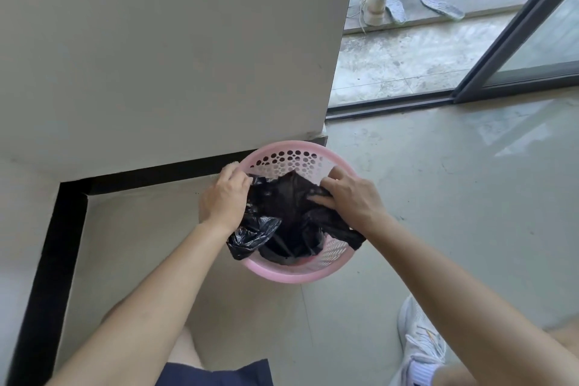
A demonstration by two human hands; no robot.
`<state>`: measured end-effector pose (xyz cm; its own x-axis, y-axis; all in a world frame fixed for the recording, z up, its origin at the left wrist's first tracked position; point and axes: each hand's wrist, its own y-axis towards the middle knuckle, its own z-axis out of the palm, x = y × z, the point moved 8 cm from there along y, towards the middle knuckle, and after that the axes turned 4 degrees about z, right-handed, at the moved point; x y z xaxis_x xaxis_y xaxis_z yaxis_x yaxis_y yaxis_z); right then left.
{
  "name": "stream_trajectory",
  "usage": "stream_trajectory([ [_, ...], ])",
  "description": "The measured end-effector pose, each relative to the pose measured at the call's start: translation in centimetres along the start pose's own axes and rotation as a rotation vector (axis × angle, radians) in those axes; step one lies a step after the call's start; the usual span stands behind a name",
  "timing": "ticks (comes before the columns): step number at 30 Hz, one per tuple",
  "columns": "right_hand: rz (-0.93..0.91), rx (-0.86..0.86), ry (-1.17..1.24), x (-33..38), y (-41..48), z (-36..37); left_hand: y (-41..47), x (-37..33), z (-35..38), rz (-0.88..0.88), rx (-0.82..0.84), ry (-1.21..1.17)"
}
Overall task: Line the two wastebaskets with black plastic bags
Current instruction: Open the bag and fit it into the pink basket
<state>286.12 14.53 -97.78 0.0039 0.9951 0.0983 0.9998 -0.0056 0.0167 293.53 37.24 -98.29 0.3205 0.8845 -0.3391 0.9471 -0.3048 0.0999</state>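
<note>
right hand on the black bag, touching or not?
Touching. The head view shows the right hand with fingers pressed onto the black bag inside the pink wastebasket.

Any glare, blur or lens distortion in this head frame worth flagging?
Head view: daylight glare on the glossy floor at right; wide-angle bending of the wall edges; both hands fairly sharp; black bag interior too dark for detail inside the pink basket.

Left hand (223,197), right hand (351,197) gripping black bag (282,216), pink wastebasket (291,274)
</note>
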Motion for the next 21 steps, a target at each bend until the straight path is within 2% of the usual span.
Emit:
stream_trajectory([
  [5, 0.296, -0.158, 0.205, -2.7, -0.2, -0.9, -1.0, -0.5, -0.9, 0.138, -0.055, -0.017],
  [7, 0.352, -0.187, 0.245, -3.2, -0.3, -1.2, -1.1, -0.4, -1.4, 0.120, -0.105, -0.032],
  [10, 0.284, -0.177, 0.203, -2.5, -0.3, -1.5, -0.6, 0.5, -2.7, -0.024, -0.202, -0.093],
  [12, 0.248, -0.200, 0.171, -1.9, -0.1, -2.0, 0.1, 1.2, -3.0, -0.100, -0.190, -0.145],
  [17, 0.159, -0.284, 0.116, -2.2, 2.2, -3.6, 3.4, 1.7, -3.0, -0.151, -0.179, -0.156],
  [19, 0.166, -0.268, 0.172, -2.9, 3.4, -3.7, 4.9, 2.2, -2.3, -0.198, -0.121, -0.148],
  [21, 0.069, -0.207, 0.101, -2.6, 4.1, -3.1, 5.8, 2.4, -0.8, -0.238, 0.019, -0.126],
])
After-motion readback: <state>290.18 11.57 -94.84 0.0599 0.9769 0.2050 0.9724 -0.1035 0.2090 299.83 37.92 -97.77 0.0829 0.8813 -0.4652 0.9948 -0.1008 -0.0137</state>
